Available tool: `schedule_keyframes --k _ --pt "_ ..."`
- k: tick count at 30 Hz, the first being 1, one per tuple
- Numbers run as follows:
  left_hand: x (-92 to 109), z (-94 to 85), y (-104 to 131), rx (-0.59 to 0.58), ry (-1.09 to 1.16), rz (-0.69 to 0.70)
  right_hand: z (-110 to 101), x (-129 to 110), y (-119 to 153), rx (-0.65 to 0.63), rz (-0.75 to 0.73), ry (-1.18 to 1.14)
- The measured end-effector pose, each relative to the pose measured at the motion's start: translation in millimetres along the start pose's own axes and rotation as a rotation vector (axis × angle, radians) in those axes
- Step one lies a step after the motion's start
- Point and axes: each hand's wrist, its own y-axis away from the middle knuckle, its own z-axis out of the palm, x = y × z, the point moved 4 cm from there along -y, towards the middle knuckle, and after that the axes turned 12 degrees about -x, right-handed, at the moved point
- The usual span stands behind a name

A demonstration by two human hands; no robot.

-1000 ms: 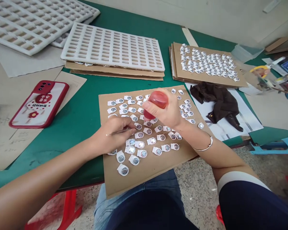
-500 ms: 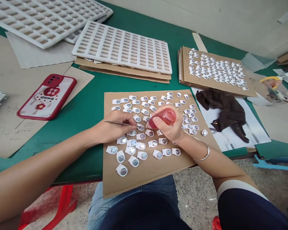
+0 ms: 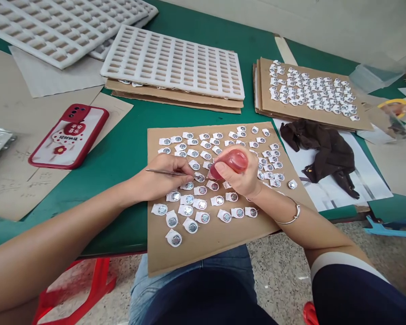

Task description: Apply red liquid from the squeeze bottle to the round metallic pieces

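A brown cardboard sheet (image 3: pixel 209 246) lies at the table's front edge, bearing many small round silver discs on white tabs (image 3: pixel 174 238). My left hand (image 3: pixel 164 177) pinches thin metal tweezers (image 3: pixel 164 172), whose tip is at a disc (image 3: pixel 199 178) near the middle of the sheet. Just to the right, my right hand (image 3: pixel 242 178) is wrapped round a red squeeze bottle (image 3: pixel 236 160), tilted with its narrow end down and left, close to the same disc. The fingers partly hide the bottle and the discs behind it.
White slotted trays (image 3: pixel 172 61) rest on cardboard at the back, others at the back left. A red-cased phone (image 3: pixel 69 136) lies left. At the right are a stack of disc-covered cardboard (image 3: pixel 325 118), dark brown cloth (image 3: pixel 328 151) on white paper, and a clear plastic box (image 3: pixel 375 72).
The view has shifted slightly. Both hands keep nearly the same places over the sheet, still holding the tweezers and the red bottle.
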Motion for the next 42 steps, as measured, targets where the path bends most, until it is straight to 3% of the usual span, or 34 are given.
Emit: schedule_keyframes --k 29,42 --pt "0.1 -0.4 0.1 0.008 0.012 -0.025 2.1 -7.5 0.2 -0.016 -0.063 0.052" --pt "1.5 0.7 0.0 -0.008 0.038 -0.030 5.1 -4.9 0.6 -0.031 -0.023 0.037"
